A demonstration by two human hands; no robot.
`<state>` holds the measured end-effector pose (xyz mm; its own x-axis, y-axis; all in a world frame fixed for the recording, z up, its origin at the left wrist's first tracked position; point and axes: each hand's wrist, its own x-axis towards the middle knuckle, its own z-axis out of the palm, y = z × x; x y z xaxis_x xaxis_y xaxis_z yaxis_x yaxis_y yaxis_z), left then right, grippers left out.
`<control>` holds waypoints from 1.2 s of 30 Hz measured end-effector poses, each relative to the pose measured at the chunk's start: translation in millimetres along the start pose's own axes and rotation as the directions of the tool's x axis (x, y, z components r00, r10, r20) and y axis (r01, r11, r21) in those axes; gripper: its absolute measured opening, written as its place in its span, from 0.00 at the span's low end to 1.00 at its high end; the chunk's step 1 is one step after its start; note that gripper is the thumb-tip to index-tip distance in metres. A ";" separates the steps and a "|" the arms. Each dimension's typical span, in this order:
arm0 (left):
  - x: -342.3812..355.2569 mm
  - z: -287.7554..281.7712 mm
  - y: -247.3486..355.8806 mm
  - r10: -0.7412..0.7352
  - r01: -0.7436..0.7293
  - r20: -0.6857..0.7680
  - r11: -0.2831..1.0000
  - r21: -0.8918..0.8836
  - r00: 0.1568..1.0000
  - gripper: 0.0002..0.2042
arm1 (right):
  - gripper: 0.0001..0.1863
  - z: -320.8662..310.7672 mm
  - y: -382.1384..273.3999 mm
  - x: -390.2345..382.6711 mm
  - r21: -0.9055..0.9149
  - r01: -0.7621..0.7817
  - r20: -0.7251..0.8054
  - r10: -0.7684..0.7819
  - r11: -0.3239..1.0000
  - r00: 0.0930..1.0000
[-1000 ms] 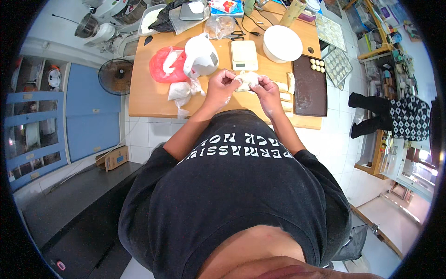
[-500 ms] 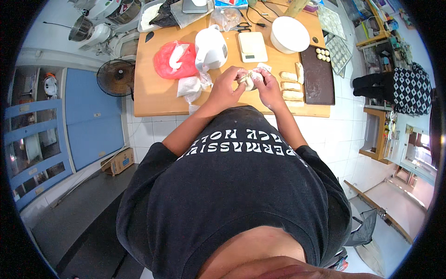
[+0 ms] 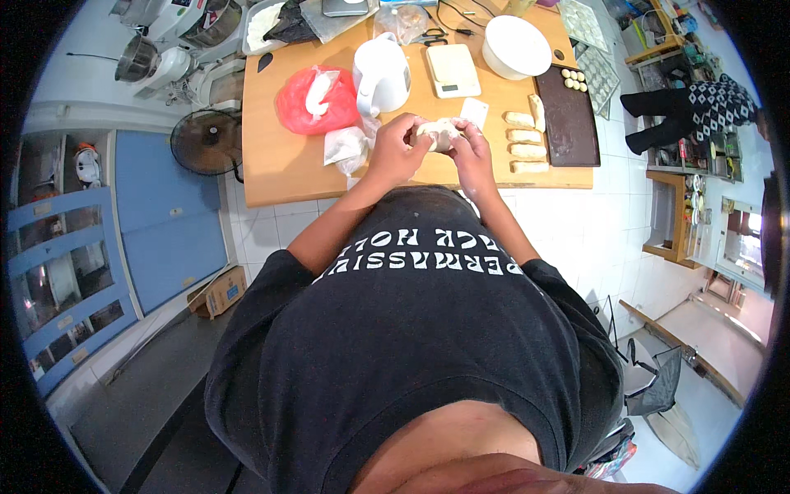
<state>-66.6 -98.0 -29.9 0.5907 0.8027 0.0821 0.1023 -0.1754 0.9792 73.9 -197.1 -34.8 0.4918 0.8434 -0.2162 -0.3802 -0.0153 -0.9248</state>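
A pale lump of dough (image 3: 440, 134) is held up over the table's near edge between both hands. My left hand (image 3: 400, 146) grips its left side, fingers curled round it; my right hand (image 3: 471, 150) pinches its right side. Just beyond the right hand lies a small white card-like piece (image 3: 474, 111). Several dough rolls (image 3: 527, 152) lie side by side to the right. Next to them a dark baking tray (image 3: 572, 128) carries several small dough balls (image 3: 574, 79) at its far end. A white kitchen scale (image 3: 453, 71) stands beyond my hands.
On the wooden table (image 3: 280, 169) a white jug (image 3: 381, 74), a red plastic bag (image 3: 317, 100) and a clear bag of white powder (image 3: 346, 148) stand left. A white bowl (image 3: 516, 48) is far right, scissors (image 3: 433, 37) behind the scale. Another person (image 3: 691, 111) stands at the right.
The dough looks stretched wider between my hands. My view has shifted and turned slightly. The person at the right has changed posture.
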 end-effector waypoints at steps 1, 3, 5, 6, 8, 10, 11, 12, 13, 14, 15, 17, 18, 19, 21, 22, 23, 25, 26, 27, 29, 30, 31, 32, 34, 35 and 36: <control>0.2 -3.0 4.2 0.028 -0.028 -0.016 0.999 0.016 0.999 0.10 | 0.19 3.4 -6.3 -4.8 -0.003 -0.001 -0.002 0.001 1.000 1.000; -1.9 -8.2 5.7 0.058 -0.057 -0.035 0.998 0.030 0.998 0.09 | 0.26 9.2 -16.3 -11.8 -0.044 0.040 0.082 -0.037 0.998 0.996; -4.7 -12.0 3.0 0.010 -0.008 -0.021 0.998 0.061 1.000 0.09 | 0.27 6.5 -9.1 -12.5 -0.099 0.055 0.141 -0.041 0.994 0.989; -5.3 -12.7 0.3 0.010 -0.009 -0.023 0.998 0.060 1.000 0.09 | 0.28 4.7 -3.6 -12.1 -0.146 0.070 0.199 -0.040 0.987 0.979; -5.6 -12.0 -8.8 -0.123 0.123 0.006 0.992 -0.026 0.992 0.10 | 0.27 -0.5 5.8 -9.4 -0.234 0.060 0.197 -0.013 0.970 0.980; -7.1 -9.7 -18.5 -0.272 0.281 0.069 0.934 -0.219 0.960 0.10 | 0.27 -3.4 11.9 -5.5 -0.317 0.050 0.190 0.012 0.947 0.982; -7.6 -8.3 -24.3 -0.399 0.430 0.162 0.814 -0.390 0.903 0.10 | 0.26 -5.2 14.3 -3.0 -0.265 0.017 0.158 0.026 0.964 0.987; -9.7 -8.1 -34.0 -0.400 0.434 0.167 0.814 -0.387 0.901 0.10 | 0.26 -6.8 18.2 -2.6 -0.210 -0.018 0.122 0.044 0.977 0.991; -12.1 -8.0 -46.3 -0.435 0.499 0.247 0.713 -0.492 0.866 0.10 | 0.26 -9.7 23.4 -2.8 -0.211 -0.019 0.117 0.045 0.977 0.992; -13.8 -7.5 -58.4 -0.456 0.559 0.331 0.594 -0.578 0.826 0.11 | 0.25 -13.5 30.0 -3.1 -0.196 -0.048 0.088 0.066 0.980 0.994; -13.6 -5.6 -76.2 -0.455 0.563 0.337 0.592 -0.577 0.824 0.11 | 0.25 -17.4 36.2 -2.1 -0.179 -0.075 0.060 0.087 0.981 0.994; -14.0 -4.2 -104.0 -0.405 0.642 0.499 0.467 -0.608 0.766 0.19 | 0.25 -24.4 46.5 -1.6 -0.176 -0.118 0.027 0.124 0.977 0.992; -11.9 -2.8 -104.6 -0.402 0.647 0.507 0.467 -0.602 0.762 0.19 | 0.26 -29.1 49.8 -0.8 -0.174 -0.156 -0.007 0.157 0.972 0.988; -9.9 -0.7 -105.1 -0.408 0.685 0.550 0.411 -0.602 0.728 0.19 | 0.26 -33.4 53.6 -0.4 -0.172 -0.154 -0.017 0.154 0.973 0.988; -4.5 5.9 -106.0 -0.408 0.726 0.601 0.354 -0.590 0.687 0.20 | 0.27 -39.9 59.4 0.2 -0.182 -0.231 -0.097 0.216 0.956 0.972; -1.3 9.9 -106.5 -0.439 0.744 0.600 0.385 -0.547 0.669 0.19 | 0.27 -43.2 60.7 0.6 -0.178 -0.229 -0.107 0.213 0.957 0.971; 1.9 14.0 -107.1 -0.470 0.759 0.596 0.414 -0.502 0.650 0.18 | 0.28 -46.7 62.0 1.2 -0.179 -0.225 -0.106 0.209 0.958 0.972; 2.1 29.5 -114.7 -0.509 0.730 0.524 0.501 -0.465 0.683 0.24 | 0.28 -50.6 65.7 3.1 -0.177 -0.228 -0.115 0.210 0.957 0.971; 3.2 35.6 -118.9 -0.536 0.691 0.438 0.585 -0.424 0.722 0.30 | 0.29 -51.2 68.5 4.9 -0.165 -0.231 -0.160 0.205 0.959 0.966; 2.1 38.5 -122.0 -0.544 0.704 0.448 0.575 -0.417 0.710 0.30 | 0.30 -53.9 73.6 1.0 -0.151 -0.244 -0.208 0.210 0.958 0.955; 5.1 42.6 -129.3 -0.582 0.658 0.308 0.651 -0.378 0.753 0.41 | 0.31 -66.5 81.3 5.1 -0.176 -0.311 -0.236 0.267 0.934 0.934; 6.7 45.2 -134.4 -0.589 0.668 0.317 0.644 -0.372 0.744 0.41 | 0.32 -73.1 85.8 7.9 -0.206 -0.362 -0.252 0.309 0.909 0.917; 7.8 47.8 -139.5 -0.578 0.665 0.330 0.632 -0.397 0.747 0.44 | 0.31 -77.8 92.2 6.0 -0.213 -0.367 -0.281 0.303 0.906 0.911; 6.9 50.1 -144.3 -0.567 0.661 0.341 0.620 -0.423 0.750 0.47 | 0.31 -83.0 98.1 2.0 -0.207 -0.377 -0.290 0.312 0.903 0.905; 7.6 55.0 -148.6 -0.551 0.649 0.346 0.607 -0.458 0.759 0.48 | 0.29 -88.6 101.8 -0.9 -0.188 -0.463 -0.374 0.372 0.866 0.849; 6.9 56.7 -150.7 -0.589 0.663 0.305 0.642 -0.385 0.748 0.45 | 0.29 -93.6 105.9 -3.4 -0.186 -0.467 -0.378 0.376 0.864 0.846; 8.5 58.5 -152.8 -0.619 0.671 0.261 0.673 -0.309 0.741 0.43 | 0.29 -99.9 108.9 -5.9 -0.158 -0.493 -0.402 0.400 0.856 0.824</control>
<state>-30.3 -97.7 -189.7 0.5835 0.5545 -0.5934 0.2178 0.5971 0.7720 107.9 -257.4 -165.5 0.5675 0.4731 -0.6739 -0.4437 -0.5137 -0.7343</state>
